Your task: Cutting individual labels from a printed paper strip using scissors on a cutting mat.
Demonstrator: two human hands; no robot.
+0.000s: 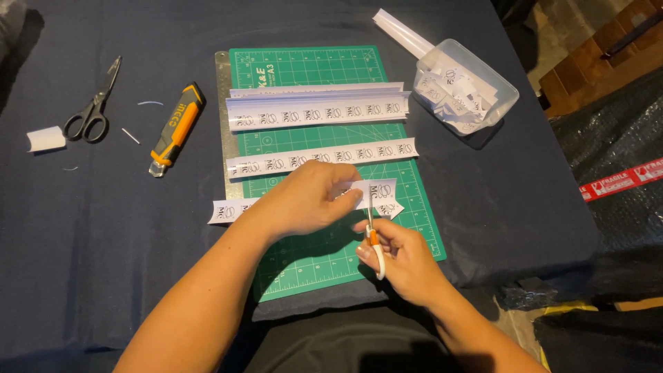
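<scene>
My left hand (307,197) pinches a white printed paper strip (376,191) above the green cutting mat (324,255). The strip's other end (228,211) sticks out left past my wrist. My right hand (400,252) grips small scissors with a white and orange handle (375,242), blades pointing up into the strip's right end. Two more printed strips (321,157) and a stack of strips (318,109) lie across the mat farther away.
A clear plastic tub (476,76) of cut paper pieces sits at the back right. Left of the mat lie an orange and black utility knife (176,128), black scissors (93,103) and a small paper scrap (46,139). A metal ruler (222,103) edges the mat.
</scene>
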